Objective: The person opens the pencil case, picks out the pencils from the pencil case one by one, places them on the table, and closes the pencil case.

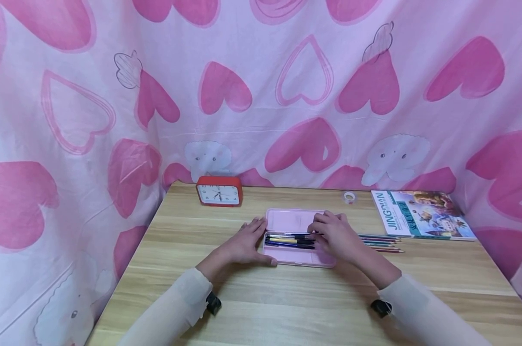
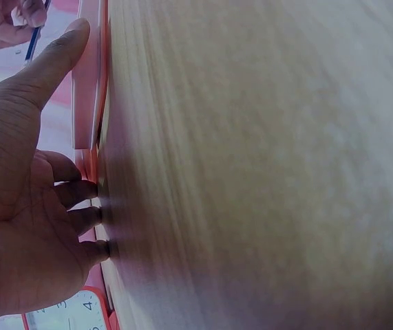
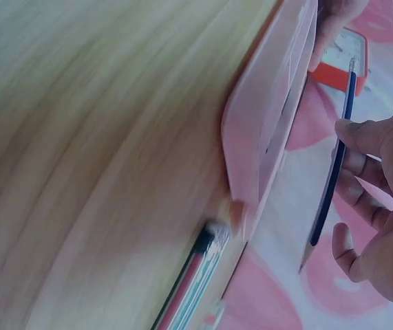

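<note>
A pink pencil case (image 1: 286,220) lies on the table with its lid folded back. Several pens and pencils (image 1: 286,240) are inside it. My left hand (image 1: 243,245) rests against the case's left end, thumb along the front edge and fingers spread towards the lid. Over the right part of the case, my right hand (image 1: 336,238) pinches a dark blue pencil (image 3: 332,175) between thumb and fingers. The right wrist view shows its sharpened tip pointing down. Just right of the case lie several colored pencils (image 1: 382,242), partly hidden behind the right hand.
A red alarm clock (image 1: 219,192) stands at the back left of the wooden table (image 1: 286,307). A small tape roll (image 1: 349,197) and a magazine (image 1: 425,216) lie at the back right. A heart-patterned curtain (image 1: 243,129) hangs behind.
</note>
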`<state>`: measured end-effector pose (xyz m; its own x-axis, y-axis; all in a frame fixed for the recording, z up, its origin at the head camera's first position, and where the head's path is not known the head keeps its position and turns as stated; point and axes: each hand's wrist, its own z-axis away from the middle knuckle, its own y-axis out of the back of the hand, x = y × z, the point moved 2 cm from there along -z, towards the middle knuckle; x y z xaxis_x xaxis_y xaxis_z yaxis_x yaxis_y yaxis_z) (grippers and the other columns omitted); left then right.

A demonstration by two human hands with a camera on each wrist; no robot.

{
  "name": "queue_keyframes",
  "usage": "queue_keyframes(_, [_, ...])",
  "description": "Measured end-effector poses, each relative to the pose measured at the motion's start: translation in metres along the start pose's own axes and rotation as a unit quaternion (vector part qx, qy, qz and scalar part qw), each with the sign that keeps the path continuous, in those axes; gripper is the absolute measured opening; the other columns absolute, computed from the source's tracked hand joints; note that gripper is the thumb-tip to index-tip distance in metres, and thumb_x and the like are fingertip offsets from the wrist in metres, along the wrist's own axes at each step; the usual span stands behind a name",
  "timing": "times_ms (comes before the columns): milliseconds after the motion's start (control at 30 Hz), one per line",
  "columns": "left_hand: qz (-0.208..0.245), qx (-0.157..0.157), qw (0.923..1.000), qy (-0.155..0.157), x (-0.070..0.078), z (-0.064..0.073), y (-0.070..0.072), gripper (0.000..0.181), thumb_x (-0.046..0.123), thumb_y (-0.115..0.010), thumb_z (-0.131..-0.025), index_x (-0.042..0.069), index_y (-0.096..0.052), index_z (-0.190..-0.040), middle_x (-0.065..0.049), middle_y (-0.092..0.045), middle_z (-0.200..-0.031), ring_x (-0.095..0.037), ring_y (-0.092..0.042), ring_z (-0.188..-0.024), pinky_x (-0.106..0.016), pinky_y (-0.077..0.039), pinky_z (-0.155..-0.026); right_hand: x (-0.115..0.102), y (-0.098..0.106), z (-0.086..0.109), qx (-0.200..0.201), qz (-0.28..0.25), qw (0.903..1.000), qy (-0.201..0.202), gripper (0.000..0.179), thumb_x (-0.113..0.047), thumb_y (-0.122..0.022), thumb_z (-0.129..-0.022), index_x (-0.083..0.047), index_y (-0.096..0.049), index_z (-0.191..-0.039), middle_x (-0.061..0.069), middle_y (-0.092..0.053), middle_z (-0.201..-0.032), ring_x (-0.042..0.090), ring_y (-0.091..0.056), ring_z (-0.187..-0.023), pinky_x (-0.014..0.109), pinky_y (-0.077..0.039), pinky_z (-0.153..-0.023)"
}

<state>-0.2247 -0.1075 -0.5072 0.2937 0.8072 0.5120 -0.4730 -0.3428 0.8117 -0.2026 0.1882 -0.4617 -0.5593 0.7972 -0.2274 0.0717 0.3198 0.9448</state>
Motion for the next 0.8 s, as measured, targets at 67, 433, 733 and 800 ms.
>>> queue_keyframes(67, [0.000,0.000,1.0000,-0.001,0.000,0.000,0.000,0.136,0.077,-0.087,-0.079,0.020,-0.015,-0.179,0.001,-0.011,-0.189,-0.025,-0.002,-0.177,-0.054,-0.006,-0.144,0.004,0.004,0.004,-0.001,0.001,1.0000,-0.006,0.017,-0.009,-0.089,-0.093,-0.020,-0.084,-0.106,-0.006,-0.073,-0.103,0.021,-0.062,-0.106,0.057,-0.051,-0.096])
queue_keyframes(433, [-0.004,0.002,1.0000,-0.002,-0.002,-0.001,0.001,0.137,0.080,-0.085,-0.079,0.021,-0.014,-0.179,0.001,-0.009,-0.189,-0.025,-0.001,-0.177,-0.054,-0.006,-0.144,0.035,0.022,0.029,-0.005,0.018,0.9992,-0.034,0.022,-0.005,-0.088,-0.092,-0.022,-0.085,-0.104,-0.004,-0.072,-0.104,0.021,-0.060,-0.100,0.047,-0.046,-0.084])
queue_keyframes(733, [-0.003,-0.001,1.0000,-0.001,-0.002,-0.001,-0.001,0.137,0.079,-0.086,-0.078,0.021,-0.014,-0.179,0.002,-0.009,-0.189,-0.025,-0.001,-0.177,-0.054,-0.006,-0.144,0.061,0.028,0.054,-0.025,0.024,0.9978,-0.057,0.021,-0.005,-0.087,-0.093,-0.024,-0.085,-0.103,-0.005,-0.076,-0.101,0.020,-0.058,-0.097,0.038,-0.041,-0.079])
queue_keyframes(800, [0.000,0.000,1.0000,0.000,-0.002,-0.001,-0.001,0.137,0.079,-0.086,-0.078,0.020,-0.014,-0.179,0.001,-0.009,-0.189,-0.025,-0.002,-0.177,-0.055,-0.007,-0.144,0.066,0.029,0.059,-0.027,0.028,0.9972,-0.064,0.020,-0.006,-0.088,-0.092,-0.023,-0.086,-0.103,-0.005,-0.076,-0.102,0.020,-0.058,-0.097,0.038,-0.041,-0.079])
